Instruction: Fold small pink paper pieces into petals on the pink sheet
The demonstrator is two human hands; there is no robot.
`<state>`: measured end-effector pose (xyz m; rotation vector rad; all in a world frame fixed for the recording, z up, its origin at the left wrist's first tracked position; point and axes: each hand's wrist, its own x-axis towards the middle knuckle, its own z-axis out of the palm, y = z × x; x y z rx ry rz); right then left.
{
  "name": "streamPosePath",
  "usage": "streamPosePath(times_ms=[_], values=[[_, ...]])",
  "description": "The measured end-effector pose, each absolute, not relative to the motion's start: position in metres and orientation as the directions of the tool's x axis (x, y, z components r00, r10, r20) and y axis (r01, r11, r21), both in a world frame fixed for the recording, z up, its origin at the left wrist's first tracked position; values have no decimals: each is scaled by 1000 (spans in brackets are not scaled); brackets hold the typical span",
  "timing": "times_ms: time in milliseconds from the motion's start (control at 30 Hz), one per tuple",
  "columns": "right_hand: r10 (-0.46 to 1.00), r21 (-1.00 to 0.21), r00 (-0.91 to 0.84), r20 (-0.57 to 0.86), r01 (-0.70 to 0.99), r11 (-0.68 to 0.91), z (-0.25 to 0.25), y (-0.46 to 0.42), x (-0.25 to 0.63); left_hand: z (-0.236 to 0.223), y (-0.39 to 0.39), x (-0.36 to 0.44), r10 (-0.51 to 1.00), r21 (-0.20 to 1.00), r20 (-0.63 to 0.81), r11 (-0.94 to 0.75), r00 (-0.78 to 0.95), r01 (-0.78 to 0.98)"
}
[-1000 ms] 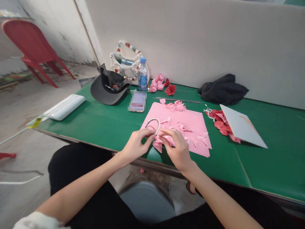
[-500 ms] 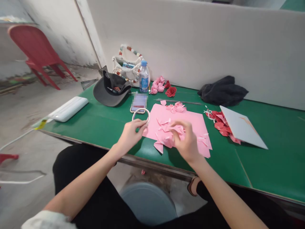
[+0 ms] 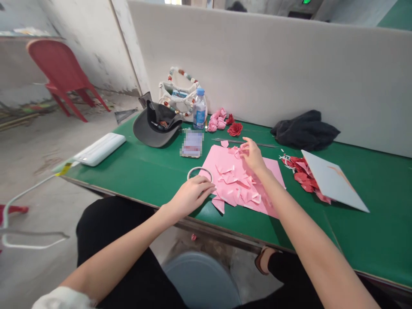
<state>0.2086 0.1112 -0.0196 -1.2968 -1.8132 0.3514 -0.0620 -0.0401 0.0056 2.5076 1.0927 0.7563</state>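
My left hand point(image 3: 195, 193) is closed at the near left of the pink sheets, gripping a thin white ring point(image 3: 200, 169) that looks like a roll of tape; the fingers cover its lower part. Over the far edge of the pink paper sheets point(image 3: 272, 165), my right hand point(image 3: 252, 155) reaches with its fingers apart, at a small pile of curled pink paper petals point(image 3: 234, 151). Whether it touches a petal I cannot tell. Between my hands lie several cut pink paper pieces point(image 3: 238, 189) with white strips on them.
Pink paper flowers point(image 3: 218, 120), red flowers point(image 3: 234, 129), a water bottle point(image 3: 200, 112) and a bag point(image 3: 177, 92) stand at the back. A phone point(image 3: 192, 143), cap point(image 3: 157, 126) and white device point(image 3: 100, 149) lie left. Right are red petals point(image 3: 304, 178), a white board point(image 3: 336, 180) and black cloth point(image 3: 305, 131).
My right hand has moved from the near pink pieces to the petals at the back. My left hand has lowered the ring nearer to the sheets.
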Motion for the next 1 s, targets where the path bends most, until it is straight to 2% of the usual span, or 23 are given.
streamPosePath(times_ms=[200,300,433,500,600,733,867,1000], values=[[899,-733,-24,437,570,371,-5,106,212,5,-42,-62,745,499,345,-661,571,561],[905,-768,-18,425,522,371,8,91,208,6,-42,-61,783,616,350,-606,515,503],[896,-841,-94,434,314,440,25,46,190,10,-41,-57,905,904,207,-322,372,281],[896,-869,-181,406,227,440,33,13,178,12,-41,-55,932,984,85,-134,354,116],[878,-881,-299,373,184,436,40,-32,161,16,-44,-52,888,995,-66,90,455,-33],[820,-823,-359,445,197,533,39,-63,150,18,-49,-50,739,962,-173,269,651,-50],[727,-696,-397,560,251,673,33,-64,150,14,-45,-52,722,908,-253,407,644,-99],[662,-599,-418,623,290,747,31,-63,153,10,-41,-54,735,877,-262,452,625,-163]])
